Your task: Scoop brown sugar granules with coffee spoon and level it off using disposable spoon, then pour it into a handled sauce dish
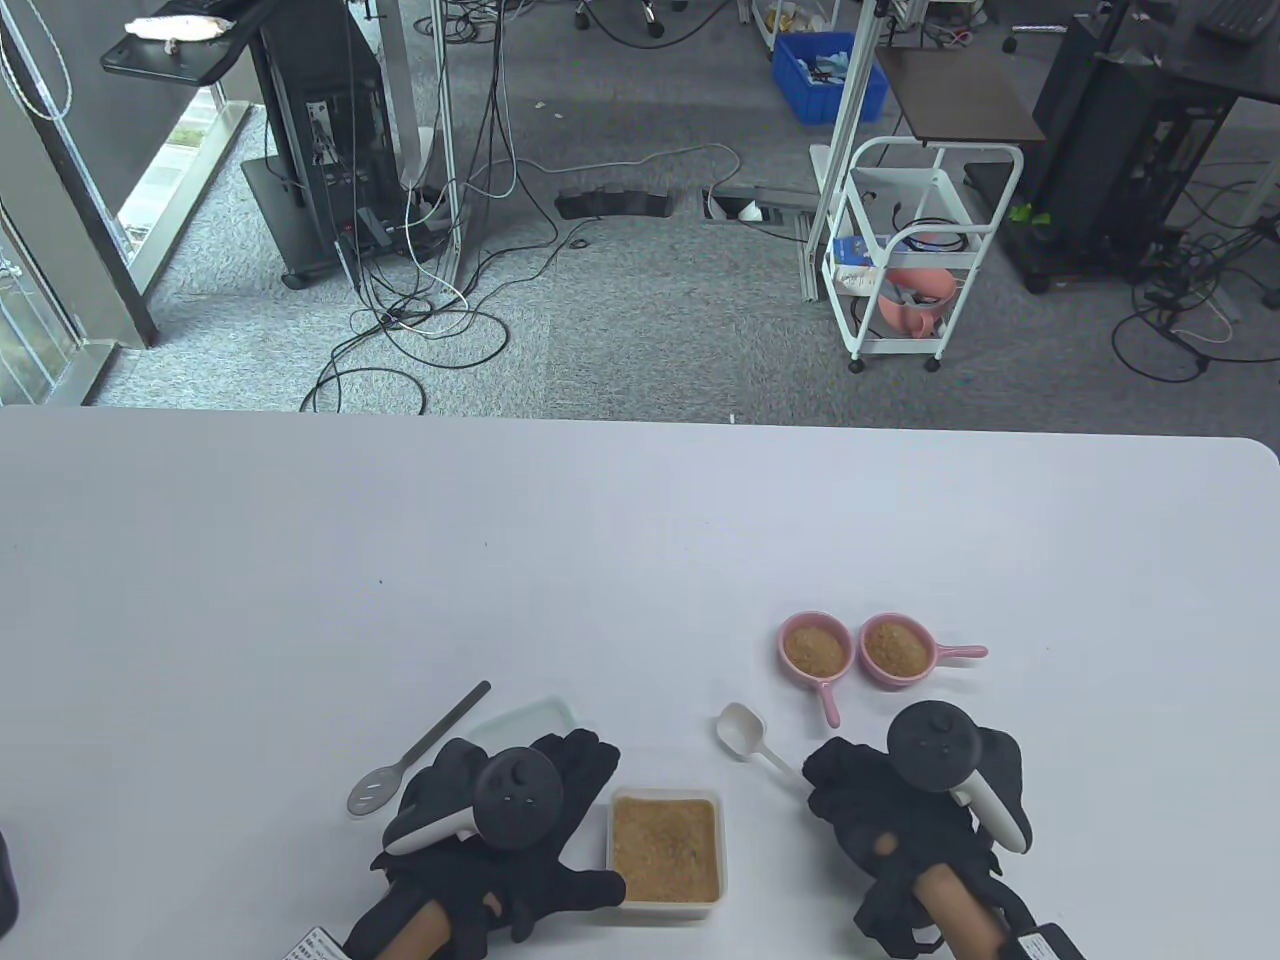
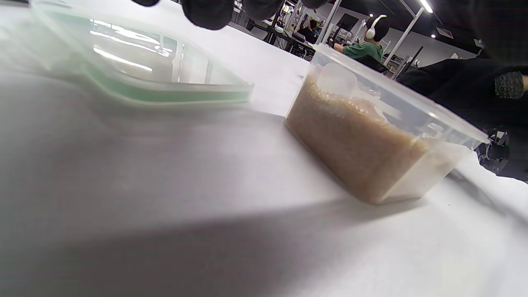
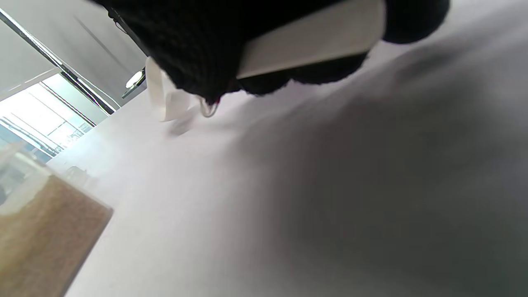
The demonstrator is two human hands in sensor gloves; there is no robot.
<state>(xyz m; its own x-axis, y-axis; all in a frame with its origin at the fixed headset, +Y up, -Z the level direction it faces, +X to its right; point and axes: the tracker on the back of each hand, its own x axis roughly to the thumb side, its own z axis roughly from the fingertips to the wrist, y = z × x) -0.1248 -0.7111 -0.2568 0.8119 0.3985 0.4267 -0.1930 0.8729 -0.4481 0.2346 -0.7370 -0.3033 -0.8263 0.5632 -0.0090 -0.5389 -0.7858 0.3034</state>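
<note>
The clear tub of brown sugar point(image 1: 665, 848) point(image 2: 371, 144) point(image 3: 37, 231) stands at the near edge between my hands. My left hand point(image 1: 575, 765) lies flat beside the tub, fingertips point(image 2: 208, 12) over the lid, holding nothing. The metal coffee spoon point(image 1: 420, 750) lies on the table just left of that hand. My right hand point(image 1: 835, 775) point(image 3: 247, 45) pinches the handle of the white disposable spoon point(image 1: 740, 730) point(image 3: 313, 41), whose bowl rests low near the table. Two pink handled sauce dishes point(image 1: 815, 648) point(image 1: 897, 648), both holding sugar, sit beyond the right hand.
The tub's clear green-edged lid point(image 1: 520, 722) point(image 2: 144, 70) lies flat under the left fingertips. The white table point(image 1: 400, 560) stretches away behind the objects. Beyond its far edge are a floor with cables and a white cart point(image 1: 905, 260).
</note>
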